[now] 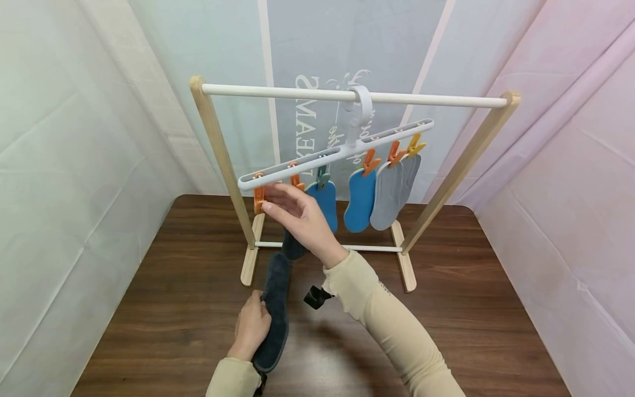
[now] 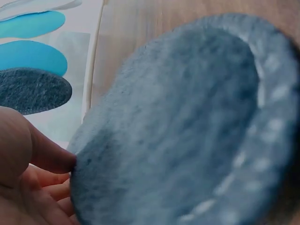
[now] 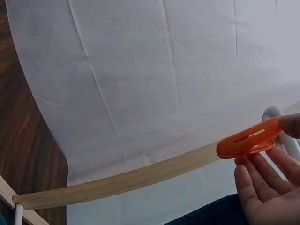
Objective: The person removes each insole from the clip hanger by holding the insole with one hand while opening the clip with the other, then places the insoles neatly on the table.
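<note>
My left hand [image 1: 252,325] grips a dark grey felt insole [image 1: 276,309] by its side edge, low in front of the rack. In the left wrist view the thumb lies along the rim of the insole [image 2: 178,122]. My right hand [image 1: 310,223] pinches an orange clothespin [image 1: 259,199] at the left end of a white clip hanger [image 1: 292,168]. The right wrist view shows thumb and fingers on this clothespin [image 3: 246,140], with nothing in its mouth. Another dark insole [image 1: 292,247] hangs just behind my right hand, its upper part hidden.
The hanger hooks over the top bar [image 1: 278,92] of a wood-and-white rack. Two blue insoles [image 1: 359,201] and grey insoles [image 1: 386,196] hang from orange, green and yellow clothespins. The rack's feet [image 1: 405,271] stand on a dark wooden table [image 1: 471,309], with pale curtains around.
</note>
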A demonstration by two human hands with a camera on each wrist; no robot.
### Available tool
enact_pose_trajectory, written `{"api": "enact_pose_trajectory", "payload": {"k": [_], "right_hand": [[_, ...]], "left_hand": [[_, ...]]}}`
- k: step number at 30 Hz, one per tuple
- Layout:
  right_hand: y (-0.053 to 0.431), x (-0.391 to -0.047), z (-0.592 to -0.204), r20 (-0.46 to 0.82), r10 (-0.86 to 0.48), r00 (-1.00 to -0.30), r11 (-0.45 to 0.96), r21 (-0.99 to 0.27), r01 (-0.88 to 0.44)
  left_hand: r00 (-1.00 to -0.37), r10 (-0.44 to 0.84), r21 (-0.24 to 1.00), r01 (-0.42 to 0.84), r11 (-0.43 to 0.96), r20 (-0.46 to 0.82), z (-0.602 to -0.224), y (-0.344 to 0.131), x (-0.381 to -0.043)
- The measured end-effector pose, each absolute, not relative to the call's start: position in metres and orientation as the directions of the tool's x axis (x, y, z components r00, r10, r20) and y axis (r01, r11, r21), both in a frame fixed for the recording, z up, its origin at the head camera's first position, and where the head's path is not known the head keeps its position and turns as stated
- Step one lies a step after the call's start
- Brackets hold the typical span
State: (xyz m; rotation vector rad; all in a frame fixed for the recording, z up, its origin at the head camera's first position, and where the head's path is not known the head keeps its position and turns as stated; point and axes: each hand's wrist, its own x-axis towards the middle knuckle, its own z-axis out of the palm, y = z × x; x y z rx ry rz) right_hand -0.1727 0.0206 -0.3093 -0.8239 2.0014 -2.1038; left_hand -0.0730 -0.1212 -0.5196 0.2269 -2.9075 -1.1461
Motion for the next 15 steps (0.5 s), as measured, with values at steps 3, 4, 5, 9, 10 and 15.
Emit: {"api": "enact_pose_trajectory", "payload": {"k": [3, 4, 5, 9, 10, 15], "right_hand": [[0.021, -0.1707, -0.309, 0.295, -0.443, -0.847, -0.103, -0.955, -0.278], [0.0211, -0.1698, -0.309, 0.296, -0.444, -0.845, -0.099, -0.954, -0.282], [0.0211, -0.1691, -0.309, 0.299, -0.447, -0.843, -0.094, -0.953, -0.288], [0.0208, -0.1668, -0.3094, 0.326, -0.46, -0.826, -0.097, -0.943, -0.319], [0.0207, -0.1667, -0.3097, 0.334, -0.461, -0.822, -0.102, -0.94, -0.324], [0.0208, -0.1676, -0.312, 0.365, -0.463, -0.808, -0.129, -0.929, -0.346]], "left_hand": [[-0.987, -0.156, 0.68, -0.14, 0.72, -0.039, -0.5208, -0.1212, -0.0729], [-0.986, -0.163, 0.679, -0.144, 0.72, -0.037, -0.5213, -0.1212, -0.0728], [-0.985, -0.169, 0.675, -0.147, 0.723, -0.033, -0.522, -0.1216, -0.0727], [-0.982, -0.187, 0.657, -0.16, 0.737, -0.03, -0.5235, -0.1227, -0.0718], [-0.982, -0.189, 0.654, -0.163, 0.739, -0.031, -0.5239, -0.123, -0.0715], [-0.978, -0.21, 0.624, -0.174, 0.762, -0.016, -0.5247, -0.1235, -0.0694]]}}
